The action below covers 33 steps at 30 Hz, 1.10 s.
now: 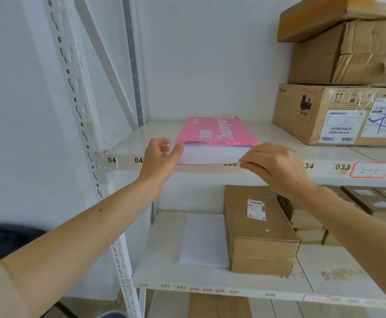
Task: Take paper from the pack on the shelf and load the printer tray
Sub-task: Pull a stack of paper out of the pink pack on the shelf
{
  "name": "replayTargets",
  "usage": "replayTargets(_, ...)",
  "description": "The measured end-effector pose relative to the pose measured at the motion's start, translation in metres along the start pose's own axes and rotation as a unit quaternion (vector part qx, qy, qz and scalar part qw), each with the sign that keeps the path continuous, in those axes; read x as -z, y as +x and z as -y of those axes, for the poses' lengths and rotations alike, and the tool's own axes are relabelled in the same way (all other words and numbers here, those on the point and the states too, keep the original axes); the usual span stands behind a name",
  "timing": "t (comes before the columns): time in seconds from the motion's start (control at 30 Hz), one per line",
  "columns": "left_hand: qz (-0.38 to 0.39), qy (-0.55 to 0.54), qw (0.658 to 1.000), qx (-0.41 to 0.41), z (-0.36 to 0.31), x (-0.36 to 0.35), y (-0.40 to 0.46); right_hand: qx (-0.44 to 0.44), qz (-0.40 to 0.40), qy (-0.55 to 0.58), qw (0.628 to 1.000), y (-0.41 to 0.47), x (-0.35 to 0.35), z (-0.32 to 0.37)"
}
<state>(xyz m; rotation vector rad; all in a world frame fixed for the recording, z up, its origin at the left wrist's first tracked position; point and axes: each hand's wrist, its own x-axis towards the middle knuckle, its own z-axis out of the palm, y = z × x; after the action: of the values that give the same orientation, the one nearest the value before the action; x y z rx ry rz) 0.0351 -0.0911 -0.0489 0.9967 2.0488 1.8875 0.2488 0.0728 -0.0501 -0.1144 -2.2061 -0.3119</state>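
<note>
A pink paper pack [217, 131] lies flat on the upper shelf [127, 143] of a white metal rack, its near end torn open so that the white paper [208, 156] inside shows and juts slightly over the shelf's front edge. Both hands are at that open end, apart from each other, one at each near corner of the stack. The left hand [158, 160] is at the left corner with its thumb laid against the top of the sheets and its fingers curled loosely behind; how firmly it grips cannot be told. The right hand [277, 167] pinches the right corner, fingers on top and thumb under the edge of the sheets. Far to the right on the same shelf stand stacked cardboard boxes [341, 88], the lowest bearing shipping labels. Number stickers run along the shelf's front lip, beside a red-bordered label [370, 170]. On the lower shelf [164, 269] a loose stack of white sheets [204, 239] lies flat, touching the left side of a long brown carton [261, 230]; more small cartons sit further right. The slotted upright [82, 111] of the rack rises at the left.
</note>
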Motion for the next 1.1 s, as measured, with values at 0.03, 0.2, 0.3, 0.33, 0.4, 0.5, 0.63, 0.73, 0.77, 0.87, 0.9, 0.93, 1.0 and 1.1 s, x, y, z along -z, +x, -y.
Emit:
replayTargets(0.03, 0.013, -0.039, 0.996, 0.079, -0.003, 0.003, 0.000, -0.001, 0.001, -0.002, 1.000, -0.001, 0.002, 0.005)
replayTargets(0.2, 0.178, -0.248, 0.911, 0.278, -0.015, 0.012, -0.005, 0.016, 0.014, 0.003, 1.000, -0.005, 0.014, 0.027)
replayTargets(0.3, 0.187, -0.231, 0.909, 0.291, -0.014, 0.009, -0.007, 0.025, 0.040, 0.014, 0.999, -0.009, 0.022, 0.034)
replayTargets(0.33, 0.182, -0.213, 0.915, 0.289, -0.013, 0.007, -0.007, 0.027, 0.062, 0.025, 0.997, -0.011, 0.024, 0.034)
replayTargets(0.4, 0.169, -0.187, 0.925, 0.285, -0.010, 0.004, -0.008, -0.008, 0.116, 0.053, 0.992, -0.014, 0.029, 0.032)
replayTargets(0.5, 0.152, -0.172, 0.933, 0.277, -0.005, 0.000, -0.011, -0.138, 0.156, 0.108, 0.972, -0.019, 0.032, 0.028)
replayTargets(0.63, 0.142, -0.157, 0.939, 0.270, 0.000, -0.002, -0.016, -0.358, 0.120, 0.133, 0.916, -0.011, 0.020, 0.018)
replayTargets(0.73, 0.140, -0.157, 0.940, 0.268, 0.002, -0.002, -0.023, -0.538, 0.164, 0.181, 0.807, 0.000, 0.009, 0.010)
replayTargets(0.77, 0.140, -0.157, 0.940, 0.269, 0.003, -0.002, -0.025, -0.579, 0.171, 0.246, 0.758, 0.002, 0.007, 0.009)
replayTargets(0.87, 0.143, -0.153, 0.937, 0.280, 0.005, 0.001, -0.032, -0.638, 0.140, 0.448, 0.610, 0.004, 0.006, 0.012)
replayTargets(0.9, 0.144, -0.151, 0.936, 0.284, 0.007, 0.001, -0.033, -0.644, 0.135, 0.467, 0.591, 0.004, 0.008, 0.015)
replayTargets(0.93, 0.147, -0.148, 0.934, 0.291, 0.007, 0.003, -0.035, -0.649, 0.141, 0.463, 0.587, 0.004, 0.009, 0.017)
replayTargets(1.0, 0.155, -0.140, 0.928, 0.309, 0.006, 0.007, -0.040, -0.655, 0.153, 0.431, 0.602, 0.004, 0.010, 0.021)
replayTargets(1.1, 0.160, -0.127, 0.923, 0.326, 0.003, 0.011, -0.042, -0.656, 0.158, 0.406, 0.616, 0.001, 0.013, 0.027)
